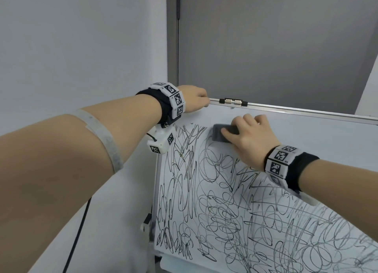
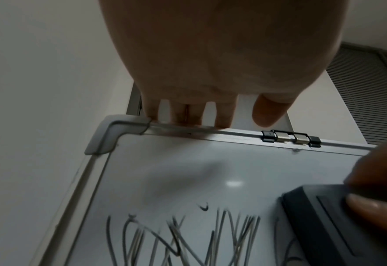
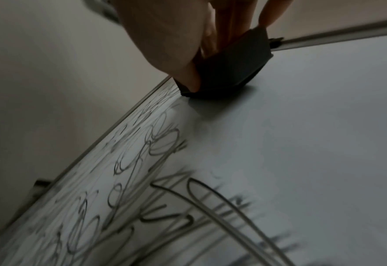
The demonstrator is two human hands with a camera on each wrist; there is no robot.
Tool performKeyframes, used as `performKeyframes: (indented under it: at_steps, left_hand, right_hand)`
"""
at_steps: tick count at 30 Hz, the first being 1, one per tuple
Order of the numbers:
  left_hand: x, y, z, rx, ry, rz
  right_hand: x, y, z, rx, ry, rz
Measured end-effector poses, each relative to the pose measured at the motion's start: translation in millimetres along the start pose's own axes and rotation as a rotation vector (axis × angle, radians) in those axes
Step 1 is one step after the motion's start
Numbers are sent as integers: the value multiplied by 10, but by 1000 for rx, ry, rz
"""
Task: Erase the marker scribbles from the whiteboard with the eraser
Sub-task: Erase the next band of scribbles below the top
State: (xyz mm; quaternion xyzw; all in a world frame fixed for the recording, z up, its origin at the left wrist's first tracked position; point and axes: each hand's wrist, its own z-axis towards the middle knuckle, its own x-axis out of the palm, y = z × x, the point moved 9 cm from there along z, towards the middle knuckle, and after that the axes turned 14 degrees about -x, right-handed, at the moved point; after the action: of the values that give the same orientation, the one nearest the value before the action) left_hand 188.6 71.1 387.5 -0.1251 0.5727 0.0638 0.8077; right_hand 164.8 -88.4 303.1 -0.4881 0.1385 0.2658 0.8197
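Note:
A white-framed whiteboard (image 1: pixel 319 137) leans before me, its lower and left parts covered in black marker scribbles (image 1: pixel 235 207). My right hand (image 1: pixel 247 135) grips a dark grey eraser (image 1: pixel 219 134) and presses it flat on the board near the top, at the upper edge of the scribbles. In the right wrist view the eraser (image 3: pixel 231 72) sits under my curled fingers (image 3: pixel 188 72). My left hand (image 1: pixel 194 100) grips the board's top edge near its left corner; the left wrist view shows its fingers (image 2: pixel 222 115) hooked over the frame (image 2: pixel 210 133). The strip right of the eraser is wiped clean.
A black and silver clip (image 1: pixel 233 102) sits on the board's top rail just right of my left hand. Behind the board stand a grey door (image 1: pixel 266 47) and a pale wall (image 1: pixel 81 47). A black cable (image 1: pixel 77 236) hangs at the lower left.

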Motion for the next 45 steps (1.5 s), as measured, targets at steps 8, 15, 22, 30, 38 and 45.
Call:
performKeyframes:
  at_steps: [8,15,22,30,38,45]
  left_hand:
    - [13,34,-1,10,13,20]
    - [32,24,-6,23,11,36]
    - [57,48,5,13,14,21]
    - [29,96,6,14,-3,20]
    - [-14,290,56,-32,1,-92]
    - [-32,635,88,-68,9,-291]
  right_hand:
    - [30,103,110,-52,9,7]
    - [86,431,218,-198,47,12]
    - [85,387,355,-151,28,16]
    - [121,486,532,-199,52,12]
    - [163,478,653,-175,40,21]
    - [214,489,699,-166,-11,55]
